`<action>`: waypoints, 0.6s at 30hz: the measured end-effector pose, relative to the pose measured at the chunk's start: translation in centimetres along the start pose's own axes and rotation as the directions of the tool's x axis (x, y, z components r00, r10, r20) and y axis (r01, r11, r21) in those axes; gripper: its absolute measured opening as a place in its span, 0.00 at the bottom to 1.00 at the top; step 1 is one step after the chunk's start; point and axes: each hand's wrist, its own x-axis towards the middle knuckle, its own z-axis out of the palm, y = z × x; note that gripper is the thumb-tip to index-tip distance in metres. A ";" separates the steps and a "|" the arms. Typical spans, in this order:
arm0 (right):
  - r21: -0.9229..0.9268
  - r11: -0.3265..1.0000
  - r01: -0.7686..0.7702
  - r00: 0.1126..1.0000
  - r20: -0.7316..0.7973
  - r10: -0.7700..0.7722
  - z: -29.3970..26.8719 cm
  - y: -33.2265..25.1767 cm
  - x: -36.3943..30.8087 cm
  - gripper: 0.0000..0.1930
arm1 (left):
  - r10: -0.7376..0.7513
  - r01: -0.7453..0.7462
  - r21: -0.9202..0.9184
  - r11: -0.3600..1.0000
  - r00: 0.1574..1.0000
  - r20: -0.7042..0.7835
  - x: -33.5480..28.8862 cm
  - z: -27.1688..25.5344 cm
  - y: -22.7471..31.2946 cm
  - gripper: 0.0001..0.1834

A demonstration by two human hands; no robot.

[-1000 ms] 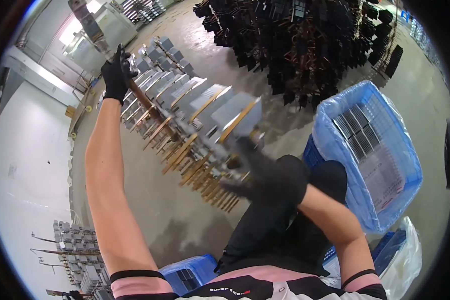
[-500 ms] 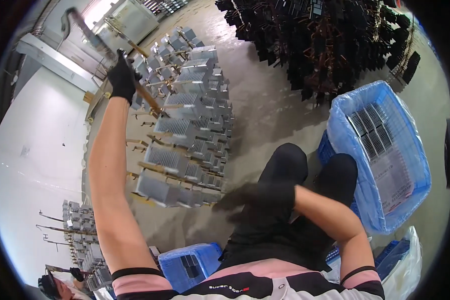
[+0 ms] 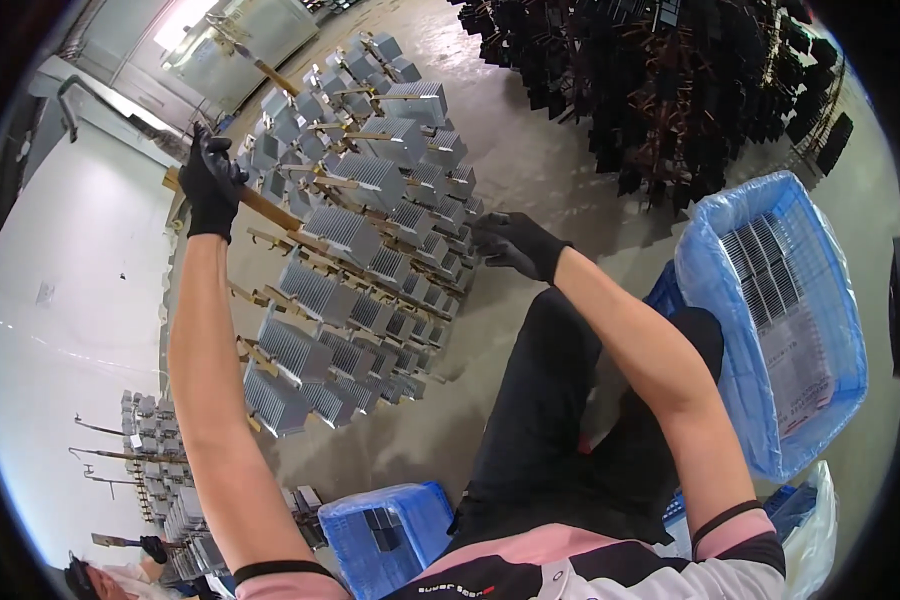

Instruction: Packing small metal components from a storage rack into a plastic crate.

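Black-gloved, my left hand (image 3: 213, 188) is closed round the brown bar (image 3: 270, 210) of a rack, near its hooked upper end (image 3: 68, 105). Rows of grey finned metal heat sinks (image 3: 342, 228) hang along this rack, spreading out to the right of the bar. My right hand (image 3: 518, 243), also in a black glove, is beside the rack's right-hand heat sinks. Its fingers are stretched out and hold nothing that I can see; whether the fingertips touch the nearest heat sink I cannot tell.
Right of my knees stands a blue crate (image 3: 840, 300) lined with plastic, with finned parts inside. A smaller lined blue crate (image 3: 425, 520) is at lower left. Dark parts (image 3: 660, 110) hang at the far side. Another person (image 3: 100, 580) works at lower left near more racked heat sinks (image 3: 150, 440).
My left hand has moved down and left with the bar, and the rack has tilted. My right hand has risen from in front of my lap to the rack's right side.
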 end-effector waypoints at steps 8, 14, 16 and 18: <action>0.461 0.878 -0.127 0.990 0.010 0.138 -0.1 2.4 12.7 0.13 | -0.072 0.072 -0.053 0.996 0.997 0.005 -0.3 -1.5 0.1 0.25; 0.585 0.811 -0.015 1.000 0.007 0.013 -2.3 4.7 19.5 0.15 | -0.066 0.068 -0.028 0.997 0.995 0.072 -0.9 -0.4 0.3 0.24; 0.575 0.815 0.079 0.996 -0.022 -0.081 -0.4 4.6 19.9 0.13 | -0.032 0.031 0.017 0.999 0.999 0.043 -1.7 -1.0 1.0 0.25; 0.568 0.813 0.127 0.992 -0.053 -0.117 0.2 4.8 19.4 0.13 | -0.036 0.035 0.020 0.999 0.998 0.047 -2.5 -0.2 1.2 0.25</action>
